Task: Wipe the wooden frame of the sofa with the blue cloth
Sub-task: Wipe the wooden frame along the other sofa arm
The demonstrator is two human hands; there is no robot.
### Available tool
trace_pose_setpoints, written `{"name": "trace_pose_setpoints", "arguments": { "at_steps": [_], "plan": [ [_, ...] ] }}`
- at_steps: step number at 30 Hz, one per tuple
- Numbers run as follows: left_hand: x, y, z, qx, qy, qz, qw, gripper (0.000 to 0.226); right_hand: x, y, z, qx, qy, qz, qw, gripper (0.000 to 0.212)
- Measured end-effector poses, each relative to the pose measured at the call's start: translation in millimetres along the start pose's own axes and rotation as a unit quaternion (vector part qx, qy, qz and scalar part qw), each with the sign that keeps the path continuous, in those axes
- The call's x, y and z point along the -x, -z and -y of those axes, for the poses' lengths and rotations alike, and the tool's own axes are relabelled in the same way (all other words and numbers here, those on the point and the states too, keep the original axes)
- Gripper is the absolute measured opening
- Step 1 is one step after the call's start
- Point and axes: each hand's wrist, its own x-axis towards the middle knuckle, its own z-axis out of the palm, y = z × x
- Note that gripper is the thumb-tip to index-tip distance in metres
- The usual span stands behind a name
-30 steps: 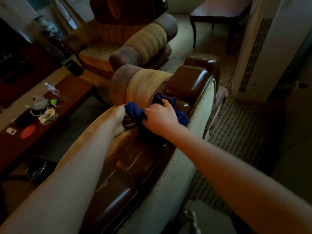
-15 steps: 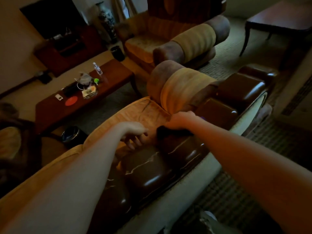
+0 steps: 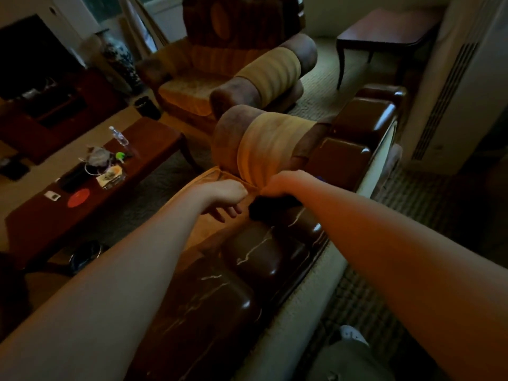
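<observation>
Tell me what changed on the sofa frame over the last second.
The right hand dragged the blue cloth along the wooden frame toward the person, off the end block onto a nearer section. The left hand let go of the cloth and now hangs loosely curled beside it. The right hand's grip on the cloth stayed; the coffee table clutter is unchanged.

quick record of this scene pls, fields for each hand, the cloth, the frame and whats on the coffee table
left hand: left hand hangs over the sofa cushion, fingers loosely curled, holding nothing
right hand: right hand grips the blue cloth and presses it on the frame
blue cloth: blue cloth bunched under the hand, looks dark in shadow
wooden frame: glossy wooden frame along the sofa back, pale streaks on it
coffee table: coffee table holds a plastic bottle, a red disc and small clutter
</observation>
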Motion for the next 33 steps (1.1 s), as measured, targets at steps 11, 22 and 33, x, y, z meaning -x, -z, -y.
{"name": "trace_pose_setpoints", "arguments": {
  "at_steps": [11,22,33],
  "plan": [
    [-8,1,2,-0.029,-0.047,-0.015,0.998,0.044,4,-22,9,-0.044,0.095,-0.047,0.993,0.060],
    [-6,-12,-26,-0.006,-0.058,0.118,0.991,0.047,59,-74,-23,-0.102,0.135,-0.276,0.946,0.040],
    [-2,-3,-28,0.035,-0.042,0.063,0.997,0.052,-16,-35,-10,0.033,0.049,-0.152,0.987,0.048]
  ]
}}
